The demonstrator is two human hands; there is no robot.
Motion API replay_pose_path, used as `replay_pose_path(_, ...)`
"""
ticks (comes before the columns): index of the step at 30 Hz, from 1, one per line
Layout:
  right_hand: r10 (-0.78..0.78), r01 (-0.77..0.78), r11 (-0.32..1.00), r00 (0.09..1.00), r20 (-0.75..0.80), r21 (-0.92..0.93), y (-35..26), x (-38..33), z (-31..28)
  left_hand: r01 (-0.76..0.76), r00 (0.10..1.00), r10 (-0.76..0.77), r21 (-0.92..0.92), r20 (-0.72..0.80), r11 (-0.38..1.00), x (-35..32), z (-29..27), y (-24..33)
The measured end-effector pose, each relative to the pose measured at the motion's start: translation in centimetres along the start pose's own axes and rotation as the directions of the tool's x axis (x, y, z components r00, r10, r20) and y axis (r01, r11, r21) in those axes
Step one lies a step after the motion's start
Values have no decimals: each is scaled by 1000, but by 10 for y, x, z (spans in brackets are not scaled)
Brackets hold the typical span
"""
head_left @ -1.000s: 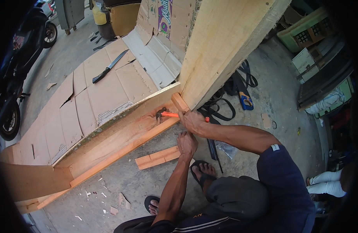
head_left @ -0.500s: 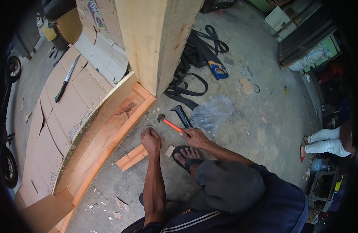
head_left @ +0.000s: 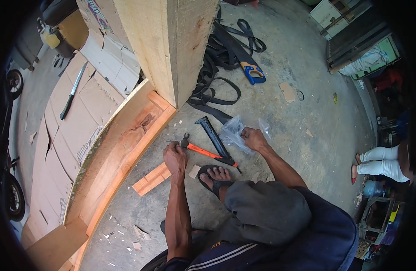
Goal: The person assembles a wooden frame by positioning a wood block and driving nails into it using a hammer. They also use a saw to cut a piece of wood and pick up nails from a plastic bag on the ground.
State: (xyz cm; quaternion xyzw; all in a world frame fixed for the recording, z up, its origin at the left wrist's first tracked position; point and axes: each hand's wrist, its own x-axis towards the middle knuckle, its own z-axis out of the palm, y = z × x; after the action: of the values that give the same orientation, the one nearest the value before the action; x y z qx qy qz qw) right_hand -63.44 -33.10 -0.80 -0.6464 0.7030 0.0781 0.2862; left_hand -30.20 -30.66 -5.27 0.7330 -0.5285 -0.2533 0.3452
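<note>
Head view: person squats on concrete floor point(head_left: 307, 135). L hand point(head_left: 175, 156) clenched at head end of orange-handled hammer point(head_left: 203, 151), which lies on floor just beside a sandalled foot point(head_left: 215, 177); grip looks set for picking it up, exact hold unclear. R hand point(head_left: 253, 137) pinches clear plastic bag point(head_left: 233, 132), prob. to get at contents. Black saw sheath point(head_left: 213, 135) lies between hands. Short wood offcut point(head_left: 151, 179) near L wrist; big curved plank point(head_left: 122, 149) alongside.
</note>
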Motion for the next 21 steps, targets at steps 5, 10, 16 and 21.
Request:
replay_pose_path(5,-118,81,990,925,-361,-116,-22,-3,19,26,999,-26,9,18,1000,2,-5,-3)
replay_pose_path(10,-119,85,977,978,-170,-194,0,-13,9,-43,999,44,-33,16,999,6,-9,18)
replay_pose_path(16,-85,-20,962,927,-367,-274,-28,-71,-81,-72,995,82,-134,65,988,17,-16,56)
replay_pose_path(21,-125,118,992,844,-521,-48,-71,-91,-126,64,979,5,-332,203,941,10,-26,100)
